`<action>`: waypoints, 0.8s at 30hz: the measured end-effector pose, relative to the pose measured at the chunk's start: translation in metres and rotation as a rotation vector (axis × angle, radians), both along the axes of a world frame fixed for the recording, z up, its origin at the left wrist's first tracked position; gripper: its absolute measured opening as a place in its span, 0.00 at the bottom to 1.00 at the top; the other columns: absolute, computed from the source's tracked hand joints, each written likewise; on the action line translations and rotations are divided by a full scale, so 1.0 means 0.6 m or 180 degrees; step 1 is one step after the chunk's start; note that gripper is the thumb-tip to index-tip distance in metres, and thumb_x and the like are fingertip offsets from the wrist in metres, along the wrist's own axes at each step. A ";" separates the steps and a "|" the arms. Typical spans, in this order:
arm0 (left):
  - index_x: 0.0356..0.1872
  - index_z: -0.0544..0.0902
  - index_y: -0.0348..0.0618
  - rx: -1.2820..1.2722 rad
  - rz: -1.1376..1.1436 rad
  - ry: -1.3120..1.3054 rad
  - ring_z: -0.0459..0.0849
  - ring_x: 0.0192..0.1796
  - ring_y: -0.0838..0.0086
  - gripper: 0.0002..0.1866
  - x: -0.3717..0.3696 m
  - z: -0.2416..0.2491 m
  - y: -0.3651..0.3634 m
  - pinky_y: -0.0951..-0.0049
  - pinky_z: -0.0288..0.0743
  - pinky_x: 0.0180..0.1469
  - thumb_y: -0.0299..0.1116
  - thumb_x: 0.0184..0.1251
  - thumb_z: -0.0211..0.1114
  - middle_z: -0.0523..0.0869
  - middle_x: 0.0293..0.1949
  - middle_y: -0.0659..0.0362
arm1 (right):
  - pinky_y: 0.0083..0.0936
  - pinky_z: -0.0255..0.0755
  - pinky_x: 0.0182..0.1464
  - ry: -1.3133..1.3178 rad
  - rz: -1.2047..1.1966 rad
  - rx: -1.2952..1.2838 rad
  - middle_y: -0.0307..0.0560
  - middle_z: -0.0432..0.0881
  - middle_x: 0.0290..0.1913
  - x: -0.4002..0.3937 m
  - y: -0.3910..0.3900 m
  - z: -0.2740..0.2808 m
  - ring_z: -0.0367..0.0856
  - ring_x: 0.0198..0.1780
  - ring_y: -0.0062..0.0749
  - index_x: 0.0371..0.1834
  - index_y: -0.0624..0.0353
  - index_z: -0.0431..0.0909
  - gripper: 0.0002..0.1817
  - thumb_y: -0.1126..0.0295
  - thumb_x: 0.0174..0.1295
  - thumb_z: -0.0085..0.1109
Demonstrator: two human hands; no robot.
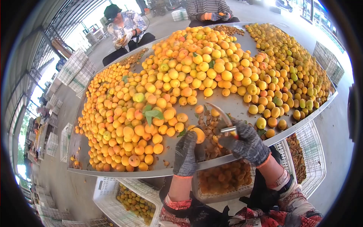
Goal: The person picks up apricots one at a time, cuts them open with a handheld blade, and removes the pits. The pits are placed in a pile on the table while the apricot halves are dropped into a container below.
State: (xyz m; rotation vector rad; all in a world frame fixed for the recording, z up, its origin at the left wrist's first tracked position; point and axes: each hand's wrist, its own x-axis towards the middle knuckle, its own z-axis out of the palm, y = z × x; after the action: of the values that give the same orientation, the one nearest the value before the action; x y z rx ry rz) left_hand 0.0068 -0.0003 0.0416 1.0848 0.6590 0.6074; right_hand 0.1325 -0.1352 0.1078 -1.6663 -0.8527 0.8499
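My left hand [186,153], in a dark grey glove, holds an orange apricot [198,134] at the near edge of the metal table [234,103]. My right hand [245,142], also gloved, grips a small curved knife [223,117] whose blade points up and left, just right of the apricot. A heap of brown pits [210,130] lies on the table between and behind my hands. A large pile of yellow-orange apricots [189,72] covers most of the table.
White plastic crates stand under the table edge: one with halved fruit [223,179], one with apricots [132,202], one with pits [298,153]. Two other people sit at the far side, one at the left [124,28], one at the middle [210,9]. Stacked crates line the left.
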 end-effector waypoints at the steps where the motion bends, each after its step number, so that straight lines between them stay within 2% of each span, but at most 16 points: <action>1: 0.42 0.77 0.35 0.0512 -0.0087 0.0118 0.76 0.29 0.81 0.18 0.000 -0.002 -0.003 0.81 0.70 0.29 0.42 0.64 0.56 0.79 0.30 0.61 | 0.19 0.72 0.43 -0.0001 -0.0031 0.0005 0.41 0.77 0.44 0.005 0.009 -0.024 0.74 0.38 0.20 0.57 0.60 0.66 0.27 0.75 0.52 0.62; 2: 0.43 0.77 0.33 0.1023 -0.0175 0.0226 0.77 0.30 0.79 0.18 0.002 -0.003 -0.004 0.80 0.71 0.31 0.40 0.63 0.57 0.80 0.31 0.59 | 0.22 0.71 0.47 -0.0143 0.0285 0.0668 0.43 0.75 0.47 0.015 0.028 -0.069 0.74 0.43 0.24 0.58 0.60 0.65 0.30 0.73 0.50 0.64; 3: 0.43 0.77 0.33 0.1019 -0.0202 0.0209 0.77 0.30 0.79 0.18 0.005 0.004 -0.007 0.80 0.71 0.31 0.40 0.63 0.57 0.80 0.31 0.59 | 0.24 0.69 0.51 -0.0297 0.0607 0.1319 0.45 0.74 0.51 0.020 0.039 -0.084 0.73 0.47 0.27 0.59 0.60 0.64 0.32 0.72 0.48 0.66; 5: 0.47 0.75 0.31 0.0123 -0.0456 0.0531 0.79 0.39 0.70 0.18 0.000 0.022 -0.016 0.72 0.72 0.41 0.37 0.63 0.56 0.81 0.38 0.51 | 0.26 0.67 0.54 -0.0544 0.0658 0.1190 0.47 0.73 0.52 0.026 0.030 -0.091 0.72 0.50 0.31 0.59 0.61 0.64 0.33 0.72 0.48 0.66; 6: 0.47 0.75 0.31 0.0111 -0.0450 0.0532 0.79 0.39 0.70 0.18 -0.001 0.006 -0.014 0.72 0.72 0.41 0.37 0.63 0.56 0.81 0.38 0.51 | 0.29 0.64 0.56 -0.0780 0.0742 0.1087 0.49 0.72 0.53 0.027 0.028 -0.088 0.70 0.54 0.34 0.59 0.61 0.64 0.33 0.71 0.48 0.67; 7: 0.48 0.74 0.32 0.0641 -0.0449 0.0573 0.78 0.43 0.65 0.17 -0.003 -0.021 -0.010 0.69 0.71 0.45 0.35 0.64 0.55 0.80 0.41 0.48 | 0.32 0.61 0.59 -0.1020 0.0831 0.0999 0.51 0.71 0.54 0.028 0.030 -0.087 0.68 0.57 0.38 0.59 0.61 0.64 0.33 0.71 0.48 0.67; 8: 0.49 0.74 0.32 0.1174 -0.0450 0.0618 0.77 0.47 0.61 0.17 -0.003 -0.039 -0.008 0.65 0.69 0.49 0.33 0.64 0.54 0.78 0.44 0.45 | 0.32 0.61 0.59 -0.1016 0.0839 0.1007 0.51 0.71 0.54 0.028 0.032 -0.089 0.68 0.57 0.38 0.59 0.61 0.64 0.33 0.71 0.48 0.67; 9: 0.49 0.74 0.32 0.1177 -0.0447 0.0617 0.77 0.47 0.61 0.17 0.001 -0.036 -0.012 0.65 0.69 0.49 0.33 0.64 0.54 0.78 0.44 0.45 | 0.31 0.62 0.59 -0.1221 0.0809 0.0937 0.51 0.71 0.54 0.028 0.033 -0.090 0.68 0.57 0.39 0.59 0.61 0.64 0.33 0.71 0.48 0.67; 11: 0.49 0.74 0.35 0.0654 -0.0316 0.0636 0.76 0.48 0.56 0.14 0.009 -0.029 -0.022 0.63 0.69 0.50 0.29 0.65 0.50 0.77 0.46 0.43 | 0.31 0.62 0.58 -0.1431 0.0787 0.0865 0.51 0.71 0.55 0.029 0.034 -0.096 0.69 0.57 0.39 0.58 0.61 0.64 0.33 0.71 0.48 0.67; 12: 0.49 0.74 0.35 0.0653 -0.0306 0.0639 0.76 0.48 0.56 0.14 0.012 -0.034 -0.023 0.63 0.69 0.50 0.29 0.65 0.50 0.77 0.46 0.43 | 0.30 0.65 0.56 -0.1356 0.0709 0.1004 0.51 0.71 0.54 0.027 0.036 -0.102 0.70 0.55 0.38 0.58 0.61 0.64 0.33 0.69 0.48 0.67; 14: 0.42 0.77 0.34 0.1318 0.0013 0.0187 0.74 0.32 0.79 0.18 0.013 -0.047 -0.027 0.79 0.69 0.34 0.42 0.64 0.56 0.78 0.30 0.58 | 0.29 0.67 0.54 -0.1258 0.0632 0.1126 0.51 0.72 0.53 0.020 0.036 -0.107 0.72 0.52 0.37 0.58 0.61 0.64 0.33 0.66 0.48 0.68; 15: 0.42 0.77 0.34 0.1311 0.0013 0.0193 0.74 0.32 0.79 0.18 0.013 -0.047 -0.029 0.79 0.69 0.34 0.42 0.64 0.56 0.78 0.30 0.58 | 0.30 0.67 0.54 -0.1383 0.0493 0.1188 0.51 0.72 0.52 0.013 0.036 -0.102 0.72 0.53 0.38 0.58 0.62 0.64 0.35 0.66 0.46 0.69; 17: 0.49 0.74 0.34 0.1600 -0.0039 0.0457 0.76 0.48 0.54 0.14 0.015 -0.043 -0.032 0.63 0.69 0.51 0.27 0.65 0.48 0.77 0.45 0.43 | 0.31 0.66 0.54 -0.1516 0.0351 0.1255 0.51 0.71 0.52 0.005 0.042 -0.101 0.72 0.53 0.39 0.58 0.62 0.63 0.37 0.65 0.44 0.70; 20: 0.47 0.74 0.33 0.1229 0.0142 0.0225 0.76 0.48 0.55 0.13 0.020 -0.053 -0.037 0.63 0.69 0.51 0.27 0.66 0.47 0.77 0.45 0.43 | 0.33 0.67 0.53 -0.1888 -0.0046 0.1043 0.52 0.72 0.51 -0.009 0.049 -0.113 0.72 0.52 0.41 0.58 0.62 0.62 0.40 0.64 0.40 0.72; 22: 0.47 0.74 0.34 0.1070 0.0147 0.0299 0.76 0.48 0.55 0.13 0.022 -0.055 -0.034 0.63 0.69 0.51 0.28 0.66 0.46 0.77 0.45 0.44 | 0.35 0.68 0.50 -0.1653 -0.0280 0.1396 0.53 0.71 0.50 -0.018 0.052 -0.121 0.73 0.49 0.41 0.58 0.62 0.61 0.41 0.65 0.39 0.72; 24: 0.47 0.74 0.34 0.0911 0.0168 0.0375 0.76 0.48 0.56 0.13 0.022 -0.060 -0.033 0.64 0.69 0.51 0.29 0.67 0.46 0.77 0.45 0.44 | 0.33 0.69 0.49 -0.1429 -0.0523 0.1366 0.52 0.72 0.48 -0.029 0.057 -0.130 0.73 0.48 0.40 0.57 0.62 0.61 0.39 0.66 0.40 0.71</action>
State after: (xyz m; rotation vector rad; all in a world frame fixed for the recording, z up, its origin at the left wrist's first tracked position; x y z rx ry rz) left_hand 0.0203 -0.0200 0.0053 1.3813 0.7188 0.7021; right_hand 0.1150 -0.1011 0.0300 -1.5299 -1.0945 0.1540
